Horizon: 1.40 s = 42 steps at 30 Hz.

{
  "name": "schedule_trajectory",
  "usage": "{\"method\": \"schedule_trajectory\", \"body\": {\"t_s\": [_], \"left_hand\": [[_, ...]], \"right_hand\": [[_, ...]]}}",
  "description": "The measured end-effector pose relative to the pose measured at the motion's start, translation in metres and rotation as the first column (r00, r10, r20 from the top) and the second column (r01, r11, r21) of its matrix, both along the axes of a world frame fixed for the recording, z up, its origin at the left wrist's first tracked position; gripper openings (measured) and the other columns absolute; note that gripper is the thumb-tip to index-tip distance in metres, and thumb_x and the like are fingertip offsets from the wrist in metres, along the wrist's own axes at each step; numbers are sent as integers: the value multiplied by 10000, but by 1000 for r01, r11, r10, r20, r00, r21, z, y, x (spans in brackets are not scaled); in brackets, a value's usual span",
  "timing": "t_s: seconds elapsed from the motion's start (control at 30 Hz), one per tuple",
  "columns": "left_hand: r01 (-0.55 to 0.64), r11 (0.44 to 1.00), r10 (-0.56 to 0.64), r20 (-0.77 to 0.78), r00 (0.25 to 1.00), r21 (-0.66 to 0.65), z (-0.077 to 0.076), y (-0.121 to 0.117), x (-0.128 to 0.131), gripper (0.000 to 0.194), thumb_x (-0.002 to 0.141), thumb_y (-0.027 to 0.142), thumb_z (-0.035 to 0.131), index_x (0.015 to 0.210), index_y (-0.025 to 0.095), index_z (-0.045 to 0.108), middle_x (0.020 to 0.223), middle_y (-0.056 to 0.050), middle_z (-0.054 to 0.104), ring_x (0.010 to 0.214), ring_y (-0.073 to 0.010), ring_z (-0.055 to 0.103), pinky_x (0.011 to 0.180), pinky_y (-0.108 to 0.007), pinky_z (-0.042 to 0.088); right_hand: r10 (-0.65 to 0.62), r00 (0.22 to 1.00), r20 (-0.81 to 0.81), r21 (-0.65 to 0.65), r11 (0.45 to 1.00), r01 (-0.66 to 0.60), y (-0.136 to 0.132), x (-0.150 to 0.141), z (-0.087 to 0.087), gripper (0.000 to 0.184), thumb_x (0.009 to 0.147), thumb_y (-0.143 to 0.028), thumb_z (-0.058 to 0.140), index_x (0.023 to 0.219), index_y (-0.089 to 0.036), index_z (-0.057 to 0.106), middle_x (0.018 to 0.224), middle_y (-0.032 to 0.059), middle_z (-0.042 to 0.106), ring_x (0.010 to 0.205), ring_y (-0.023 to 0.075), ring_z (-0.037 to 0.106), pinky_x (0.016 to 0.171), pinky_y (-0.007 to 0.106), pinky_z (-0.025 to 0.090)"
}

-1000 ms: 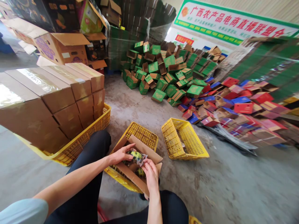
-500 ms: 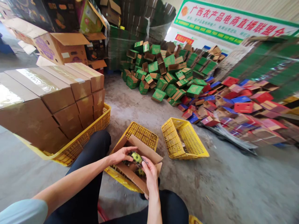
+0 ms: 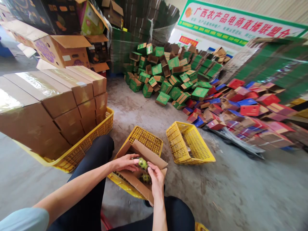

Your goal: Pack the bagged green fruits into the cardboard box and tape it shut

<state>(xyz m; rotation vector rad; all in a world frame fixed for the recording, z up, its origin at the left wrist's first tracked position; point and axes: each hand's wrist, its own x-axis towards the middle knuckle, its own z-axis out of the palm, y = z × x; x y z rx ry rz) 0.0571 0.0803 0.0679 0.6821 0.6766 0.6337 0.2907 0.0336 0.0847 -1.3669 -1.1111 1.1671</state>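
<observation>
Left hand (image 3: 126,162) has dipped, holding the green pack (image 3: 143,163).

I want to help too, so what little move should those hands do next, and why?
I'd say lower the green spotted thing into the open cardboard box, then let go. The left hand and right hand hold it right over the box, and a similar green thing already lies inside.

head-worn view | looks forward, downward | near open carton (image 3: 149,152)
</observation>
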Motion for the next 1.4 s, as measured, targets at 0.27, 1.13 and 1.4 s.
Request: {"method": "schedule_trajectory", "body": {"t_s": [0.27,1.13,1.4], "left_hand": [[-118,992,115,47,992,49,-8,-1,-1,660,693,346,964,1250,211,637,1194,-97,678,1048,-234,709,991,-433,531],[-89,994,86,52,995,63,-9,-1,3,744,673,339,971,1330,207,648,1206,-112,687,1080,-240,681,1001,-393,498],[-139,974,141,3,990,178,3,-2,1,602,655,396,974,1125,153,688,1060,-83,704,898,-196,685,884,-335,522]], "right_hand": [[205,978,36,-25,979,-204,-7,-9,9,324,801,-340,738,1113,-273,789,1607,63,493,1485,334,452,1204,488,414],[78,997,-4,-39,996,-79,-3,-16,9,408,725,-442,845,1018,-236,652,1160,77,753,1049,280,724,942,410,574],[193,974,117,-62,981,-186,-4,-13,8,358,799,-459,784,1049,-228,672,1211,92,746,1030,272,728,938,408,580]]}}
